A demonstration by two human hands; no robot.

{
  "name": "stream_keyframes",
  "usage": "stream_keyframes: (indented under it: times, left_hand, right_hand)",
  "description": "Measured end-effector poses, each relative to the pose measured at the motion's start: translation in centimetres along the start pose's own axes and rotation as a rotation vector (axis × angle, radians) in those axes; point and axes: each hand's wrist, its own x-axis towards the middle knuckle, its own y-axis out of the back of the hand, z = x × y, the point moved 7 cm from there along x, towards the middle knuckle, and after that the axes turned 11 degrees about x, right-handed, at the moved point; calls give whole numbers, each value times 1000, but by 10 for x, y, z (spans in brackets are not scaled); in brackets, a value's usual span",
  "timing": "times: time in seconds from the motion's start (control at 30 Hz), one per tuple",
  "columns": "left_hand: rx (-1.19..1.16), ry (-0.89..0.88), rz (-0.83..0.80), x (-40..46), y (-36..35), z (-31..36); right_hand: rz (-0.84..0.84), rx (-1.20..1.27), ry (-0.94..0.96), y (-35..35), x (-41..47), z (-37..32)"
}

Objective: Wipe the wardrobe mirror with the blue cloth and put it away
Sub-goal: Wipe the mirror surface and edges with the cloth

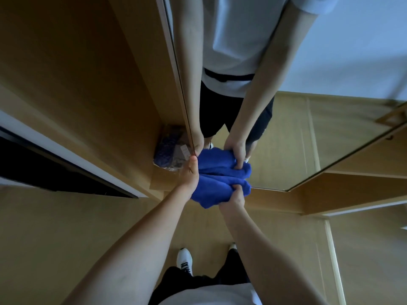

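The blue cloth (217,190) is bunched against the bottom of the wardrobe mirror (297,133), low near its left edge. My right hand (233,198) grips the cloth's right side with curled fingers. My left hand (190,175) is at the cloth's left side, thumb up along the mirror's edge; its fingers are hidden behind the cloth. The mirror repeats both arms and the cloth above the real ones.
The mirror door's thin frame (178,73) runs up the middle. Inside the open wardrobe to the left lies a plastic-wrapped bundle (170,150) on the floor. A dark gap (44,164) sits at far left. My white shoes (184,258) stand on the wooden floor below.
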Motion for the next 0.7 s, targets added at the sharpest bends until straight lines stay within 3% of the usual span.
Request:
stream_keyframes:
  times: [0.23, 0.37, 0.53, 0.7]
  left_hand:
    - [-2, -3, -13, -1, 3, 5]
    - [10, -33, 5, 2, 5, 8]
    - [61, -10, -11, 7, 4, 1]
    - [21, 57, 20, 12, -5, -10]
  right_hand:
    - [-184, -145, -143, -46, -18, 48]
    - [-139, -28, -125, -35, -12, 36]
    - [39, 89, 45, 3, -1, -5]
    - [-33, 129, -60, -13, 0, 9]
